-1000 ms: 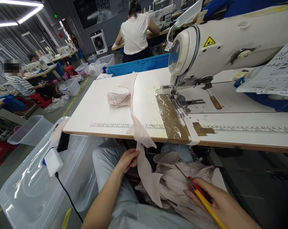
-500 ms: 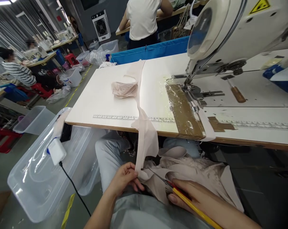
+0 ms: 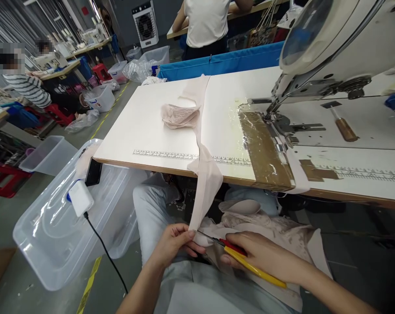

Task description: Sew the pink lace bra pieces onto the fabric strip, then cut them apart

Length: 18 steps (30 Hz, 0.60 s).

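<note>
My left hand [image 3: 179, 242] pinches the lower end of a pale pink fabric strip [image 3: 204, 183] that hangs over the table's front edge. In my right hand [image 3: 256, 250] are scissors [image 3: 250, 265] with yellow and red handles. The scissors' blade tips lie at the fabric beside my left fingertips. Across my lap spreads more pale pink fabric [image 3: 279, 231], partly lace-patterned and partly hidden by my right hand. The strip runs up over the white table to a bunched lace piece [image 3: 180, 116].
A sewing machine [image 3: 328, 48] stands on the white table [image 3: 145, 126] at right, near a wooden-handled tool [image 3: 345, 129]. At left, a clear plastic bin [image 3: 47, 244] carries a white charger [image 3: 81, 198] with a black cable. Other people sit farther back.
The scissors have turned, so their yellow handle shows more fully, and the blades are nearer my left fingertips. My view has shifted slightly left. The left hand keeps its pinch.
</note>
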Each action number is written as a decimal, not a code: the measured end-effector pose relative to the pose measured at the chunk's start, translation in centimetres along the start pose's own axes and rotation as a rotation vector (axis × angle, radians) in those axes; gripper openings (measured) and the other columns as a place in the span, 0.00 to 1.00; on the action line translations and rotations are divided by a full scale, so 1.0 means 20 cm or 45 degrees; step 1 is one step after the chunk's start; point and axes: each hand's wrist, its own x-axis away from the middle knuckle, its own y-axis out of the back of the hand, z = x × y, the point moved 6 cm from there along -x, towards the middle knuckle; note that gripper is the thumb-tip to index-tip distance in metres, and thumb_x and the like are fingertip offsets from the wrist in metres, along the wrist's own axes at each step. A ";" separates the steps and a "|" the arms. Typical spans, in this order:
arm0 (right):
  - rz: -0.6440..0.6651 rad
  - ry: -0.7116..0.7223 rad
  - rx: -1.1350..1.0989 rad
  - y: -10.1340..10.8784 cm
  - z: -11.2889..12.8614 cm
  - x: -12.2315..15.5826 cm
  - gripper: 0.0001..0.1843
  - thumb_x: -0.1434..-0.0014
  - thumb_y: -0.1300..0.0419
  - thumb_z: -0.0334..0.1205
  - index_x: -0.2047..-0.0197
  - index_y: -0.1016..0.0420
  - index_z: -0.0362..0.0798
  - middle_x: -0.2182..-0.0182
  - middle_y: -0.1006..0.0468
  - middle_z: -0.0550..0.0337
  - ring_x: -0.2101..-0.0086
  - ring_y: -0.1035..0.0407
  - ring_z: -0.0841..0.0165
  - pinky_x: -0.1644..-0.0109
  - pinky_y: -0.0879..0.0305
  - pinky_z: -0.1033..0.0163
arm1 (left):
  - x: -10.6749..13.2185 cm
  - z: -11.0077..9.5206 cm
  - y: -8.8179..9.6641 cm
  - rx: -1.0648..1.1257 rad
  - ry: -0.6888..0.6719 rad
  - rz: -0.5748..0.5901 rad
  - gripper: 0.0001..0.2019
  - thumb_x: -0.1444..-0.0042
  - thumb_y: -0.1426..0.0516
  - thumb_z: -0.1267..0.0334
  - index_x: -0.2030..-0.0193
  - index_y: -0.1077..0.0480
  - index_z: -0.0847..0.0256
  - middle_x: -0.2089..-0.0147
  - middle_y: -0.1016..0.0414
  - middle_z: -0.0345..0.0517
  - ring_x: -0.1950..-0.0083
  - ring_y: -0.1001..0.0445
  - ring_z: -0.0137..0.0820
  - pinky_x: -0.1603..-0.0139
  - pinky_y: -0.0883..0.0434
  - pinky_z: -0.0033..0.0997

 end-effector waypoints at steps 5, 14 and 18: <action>-0.198 -0.024 0.176 0.00 0.01 0.00 0.20 0.38 0.48 0.55 0.75 0.44 0.51 0.77 0.30 0.57 0.74 0.34 0.60 0.71 0.52 0.60 | 0.00 -0.01 0.00 -0.003 0.006 -0.037 0.25 0.56 0.33 0.44 0.68 0.29 0.66 0.72 0.19 0.55 0.70 0.19 0.38 0.72 0.28 0.27; -0.337 -0.039 0.245 -0.03 -0.01 0.01 0.19 0.40 0.43 0.51 0.76 0.43 0.52 0.79 0.28 0.58 0.77 0.32 0.61 0.75 0.52 0.62 | 0.00 0.00 -0.01 -0.024 -0.011 -0.050 0.24 0.55 0.34 0.43 0.68 0.29 0.67 0.73 0.19 0.55 0.72 0.20 0.37 0.72 0.28 0.27; -0.323 -0.033 0.254 -0.03 0.00 0.01 0.21 0.40 0.43 0.52 0.77 0.45 0.52 0.79 0.29 0.59 0.78 0.32 0.62 0.75 0.53 0.63 | 0.00 0.00 0.00 -0.040 -0.020 -0.044 0.24 0.54 0.34 0.43 0.68 0.28 0.67 0.73 0.19 0.54 0.73 0.20 0.35 0.72 0.28 0.26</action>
